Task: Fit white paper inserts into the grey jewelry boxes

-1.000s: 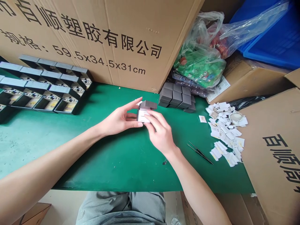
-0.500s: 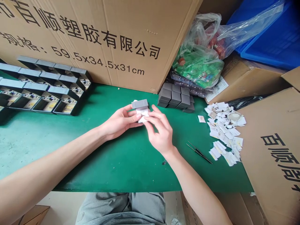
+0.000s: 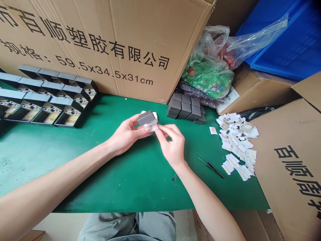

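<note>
A small grey box with a white insert (image 3: 147,119) is held just above the green table (image 3: 120,180). My left hand (image 3: 126,134) is wrapped round it from the left, thumb under the grey lid. My right hand (image 3: 172,145) pinches the white part at the box's right lower corner with fingertips curled together. Both hands meet at the box near the table's middle.
A block of closed grey boxes (image 3: 186,108) lies behind the hands. Rows of opened grey boxes (image 3: 47,100) stand at the left. A heap of white paper scraps (image 3: 237,142) and black tweezers (image 3: 212,166) lie at the right. Large cardboard cartons (image 3: 112,43) and a plastic bag (image 3: 213,72) close off the back.
The grey lid has tilted and turned in my left hand. My right hand's fingers have slid from the box's front to its lower right corner and curled into a pinch.
</note>
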`<state>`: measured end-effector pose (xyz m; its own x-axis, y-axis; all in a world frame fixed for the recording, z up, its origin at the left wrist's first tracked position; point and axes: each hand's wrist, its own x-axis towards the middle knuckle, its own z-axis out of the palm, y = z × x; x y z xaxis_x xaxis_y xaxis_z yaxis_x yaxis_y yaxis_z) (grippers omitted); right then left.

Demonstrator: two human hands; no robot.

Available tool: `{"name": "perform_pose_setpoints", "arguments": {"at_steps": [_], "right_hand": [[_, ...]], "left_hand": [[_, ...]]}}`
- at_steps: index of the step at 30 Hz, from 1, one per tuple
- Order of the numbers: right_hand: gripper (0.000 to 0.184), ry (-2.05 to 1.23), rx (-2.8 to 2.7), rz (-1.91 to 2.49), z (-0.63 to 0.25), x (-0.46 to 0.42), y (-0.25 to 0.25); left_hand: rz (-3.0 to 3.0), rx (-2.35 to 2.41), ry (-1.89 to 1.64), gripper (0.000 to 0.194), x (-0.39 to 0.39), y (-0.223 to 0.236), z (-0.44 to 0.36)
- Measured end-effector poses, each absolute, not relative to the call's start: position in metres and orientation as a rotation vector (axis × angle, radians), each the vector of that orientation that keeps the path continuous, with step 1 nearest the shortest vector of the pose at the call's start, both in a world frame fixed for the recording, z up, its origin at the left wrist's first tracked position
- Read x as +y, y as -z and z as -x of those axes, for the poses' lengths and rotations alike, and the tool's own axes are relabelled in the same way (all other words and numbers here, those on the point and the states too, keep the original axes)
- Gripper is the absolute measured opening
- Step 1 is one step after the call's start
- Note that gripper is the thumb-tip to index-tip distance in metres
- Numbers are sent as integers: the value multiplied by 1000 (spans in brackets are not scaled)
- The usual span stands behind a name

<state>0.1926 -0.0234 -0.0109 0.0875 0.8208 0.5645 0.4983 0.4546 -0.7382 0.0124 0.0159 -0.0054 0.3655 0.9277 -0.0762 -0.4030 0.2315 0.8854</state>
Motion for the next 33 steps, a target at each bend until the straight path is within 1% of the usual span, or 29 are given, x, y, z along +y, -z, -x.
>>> {"name": "perform_pose_setpoints", "arguments": {"at_steps": [3, 7, 12, 16, 22, 27, 33], "right_hand": [[19, -373, -1571, 1181, -193, -24, 12], [20, -365, -1582, 1211, -193, -24, 13], [19, -449, -1515, 1237, -193, -22, 12], [14, -525, -1485, 1260, -195, -21, 8], [17, -514, -1455, 1284, -196, -21, 5], [18, -578, -1441, 1268, -198, -18, 5], [16, -698, -1447, 1258, -204, -15, 6]], "left_hand": [[-948, 713, -1033, 60, 14, 3, -14], [-1002, 723, -1026, 60, 13, 4, -16], [-1013, 759, -1052, 62, 13, 8, -16], [-1024, 781, -1030, 63, 13, 7, -17], [-1064, 810, -969, 63, 8, 3, -19], [-1114, 797, -935, 60, 8, 3, -20], [-1191, 785, -914, 63, 9, 5, -19]]}}
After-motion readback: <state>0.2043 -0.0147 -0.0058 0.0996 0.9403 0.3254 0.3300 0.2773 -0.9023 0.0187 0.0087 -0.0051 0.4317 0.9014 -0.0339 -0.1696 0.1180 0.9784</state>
